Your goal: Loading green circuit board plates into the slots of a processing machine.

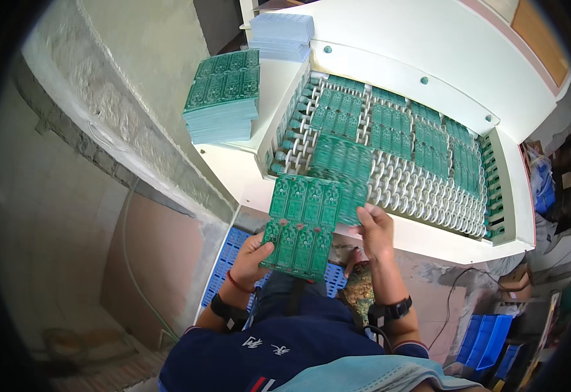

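Observation:
My left hand is closed on the lower left edge of a green circuit board panel, thumb on top. The panel lies face up in front of my body, at the near edge of the conveyor; whether more panels lie under it I cannot tell. My right hand pinches the near right corner of a second circuit board panel, smeared by motion. This one reaches out over the near left part of the roller conveyor, partly behind the first panel. Further panels lie in rows on the white wheels.
A tall stack of green panels stands on the machine's white left ledge, with a pale blue stack behind it. The machine's white rim runs along the near side. Blue crates stand at lower right, and a wall rises at left.

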Action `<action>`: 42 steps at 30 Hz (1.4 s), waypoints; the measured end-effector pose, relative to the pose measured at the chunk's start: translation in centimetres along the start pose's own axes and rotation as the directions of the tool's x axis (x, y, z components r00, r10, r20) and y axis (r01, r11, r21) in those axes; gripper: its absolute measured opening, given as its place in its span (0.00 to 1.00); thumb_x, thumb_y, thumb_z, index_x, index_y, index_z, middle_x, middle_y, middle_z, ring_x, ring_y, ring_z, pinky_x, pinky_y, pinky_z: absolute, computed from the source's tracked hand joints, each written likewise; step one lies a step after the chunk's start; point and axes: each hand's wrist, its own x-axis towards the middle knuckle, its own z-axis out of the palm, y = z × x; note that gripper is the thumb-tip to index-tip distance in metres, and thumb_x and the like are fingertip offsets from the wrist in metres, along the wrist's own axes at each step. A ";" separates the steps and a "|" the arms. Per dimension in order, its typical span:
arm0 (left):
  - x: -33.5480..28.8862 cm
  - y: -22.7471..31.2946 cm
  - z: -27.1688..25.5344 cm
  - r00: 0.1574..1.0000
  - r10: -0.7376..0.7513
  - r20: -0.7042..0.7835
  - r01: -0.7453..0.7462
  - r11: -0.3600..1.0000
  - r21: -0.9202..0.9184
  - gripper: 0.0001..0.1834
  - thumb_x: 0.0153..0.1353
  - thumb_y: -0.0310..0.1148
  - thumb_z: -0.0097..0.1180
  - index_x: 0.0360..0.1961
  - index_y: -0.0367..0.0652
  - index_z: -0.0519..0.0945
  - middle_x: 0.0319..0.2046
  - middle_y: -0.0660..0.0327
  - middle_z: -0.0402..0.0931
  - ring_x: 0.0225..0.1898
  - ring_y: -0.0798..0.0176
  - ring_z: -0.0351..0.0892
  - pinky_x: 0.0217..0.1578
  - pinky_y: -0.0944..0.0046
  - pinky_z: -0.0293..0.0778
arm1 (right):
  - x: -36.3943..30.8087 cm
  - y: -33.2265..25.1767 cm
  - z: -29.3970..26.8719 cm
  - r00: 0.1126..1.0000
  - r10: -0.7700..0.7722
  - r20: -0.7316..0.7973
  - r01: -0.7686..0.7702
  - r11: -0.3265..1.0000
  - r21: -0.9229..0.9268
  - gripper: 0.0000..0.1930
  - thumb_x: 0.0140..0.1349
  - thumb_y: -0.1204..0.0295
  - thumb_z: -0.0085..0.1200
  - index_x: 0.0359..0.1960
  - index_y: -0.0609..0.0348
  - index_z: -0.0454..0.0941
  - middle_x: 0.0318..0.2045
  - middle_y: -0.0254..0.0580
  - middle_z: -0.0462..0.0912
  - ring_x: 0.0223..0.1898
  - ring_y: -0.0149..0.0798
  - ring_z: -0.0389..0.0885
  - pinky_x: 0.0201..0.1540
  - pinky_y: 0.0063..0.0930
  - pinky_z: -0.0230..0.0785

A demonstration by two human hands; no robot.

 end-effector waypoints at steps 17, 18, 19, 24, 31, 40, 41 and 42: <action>1.5 -1.3 0.2 0.999 -0.014 -0.052 0.012 0.999 -0.039 0.22 0.62 0.33 0.46 0.53 0.28 0.65 0.47 0.54 0.71 0.47 0.64 0.72 0.48 0.63 0.68 | 0.0 -4.0 -8.6 0.894 -0.315 -0.320 0.010 0.726 -0.688 0.12 0.59 0.70 0.51 0.28 0.70 0.79 0.14 0.37 0.75 0.13 0.25 0.71 0.14 0.18 0.63; 1.9 -1.6 0.3 0.999 -0.018 -0.039 0.016 0.999 -0.040 0.22 0.62 0.33 0.46 0.53 0.28 0.65 0.47 0.54 0.71 0.47 0.64 0.72 0.48 0.63 0.68 | 0.1 -3.5 -10.5 0.842 -0.446 -0.305 0.099 0.683 -0.723 0.13 0.58 0.69 0.53 0.25 0.69 0.79 0.12 0.35 0.73 0.12 0.24 0.68 0.14 0.17 0.59; 1.8 -1.8 0.3 0.999 -0.022 -0.027 0.021 0.999 -0.038 0.23 0.62 0.33 0.46 0.54 0.28 0.64 0.49 0.54 0.70 0.48 0.63 0.71 0.49 0.62 0.68 | -0.1 -3.8 -11.7 0.820 -0.496 -0.287 0.161 0.680 -0.715 0.12 0.58 0.70 0.53 0.25 0.69 0.78 0.11 0.33 0.71 0.11 0.22 0.65 0.13 0.17 0.56; 2.3 -2.0 1.4 0.998 -0.042 -0.046 0.041 0.999 -0.022 0.25 0.63 0.34 0.44 0.57 0.28 0.59 0.53 0.52 0.66 0.51 0.60 0.69 0.50 0.61 0.67 | -1.3 -5.9 -17.1 0.821 -0.347 -0.453 0.108 0.874 -0.473 0.10 0.58 0.70 0.54 0.28 0.68 0.78 0.09 0.31 0.68 0.10 0.21 0.61 0.12 0.16 0.52; 3.4 -2.8 1.3 0.993 -0.057 -0.099 0.070 0.990 0.123 0.25 0.67 0.40 0.29 0.57 0.30 0.59 0.53 0.49 0.65 0.50 0.55 0.70 0.51 0.58 0.67 | -1.7 -6.4 -18.3 0.612 -0.691 -0.384 0.018 0.498 -0.867 0.12 0.55 0.70 0.57 0.35 0.67 0.78 0.20 0.36 0.75 0.18 0.26 0.66 0.20 0.20 0.60; 4.4 -2.1 4.5 0.989 -0.077 -0.125 0.061 0.990 -0.125 0.24 0.67 0.36 0.27 0.57 0.29 0.59 0.53 0.48 0.66 0.52 0.55 0.69 0.53 0.57 0.66 | 1.1 -5.2 -6.9 0.694 -0.629 0.350 0.359 -0.118 -0.926 0.23 0.47 0.62 0.61 0.43 0.63 0.75 0.43 0.56 0.75 0.49 0.52 0.72 0.54 0.44 0.59; 4.5 -2.0 4.6 0.989 -0.064 -0.131 0.050 0.993 -0.111 0.24 0.66 0.36 0.28 0.57 0.29 0.58 0.53 0.48 0.65 0.53 0.55 0.68 0.53 0.57 0.65 | 1.8 -4.8 -6.7 0.681 -0.587 0.439 0.371 -0.241 -0.897 0.25 0.48 0.59 0.59 0.44 0.64 0.74 0.45 0.59 0.74 0.51 0.54 0.71 0.57 0.47 0.57; 4.4 -1.9 4.4 0.990 -0.056 -0.132 0.042 0.993 -0.107 0.24 0.66 0.36 0.28 0.57 0.29 0.58 0.53 0.48 0.65 0.53 0.55 0.68 0.53 0.57 0.65 | 2.1 -4.3 -6.5 0.675 -0.589 0.443 0.377 -0.241 -0.894 0.25 0.48 0.59 0.59 0.44 0.64 0.74 0.45 0.59 0.74 0.51 0.54 0.71 0.57 0.47 0.57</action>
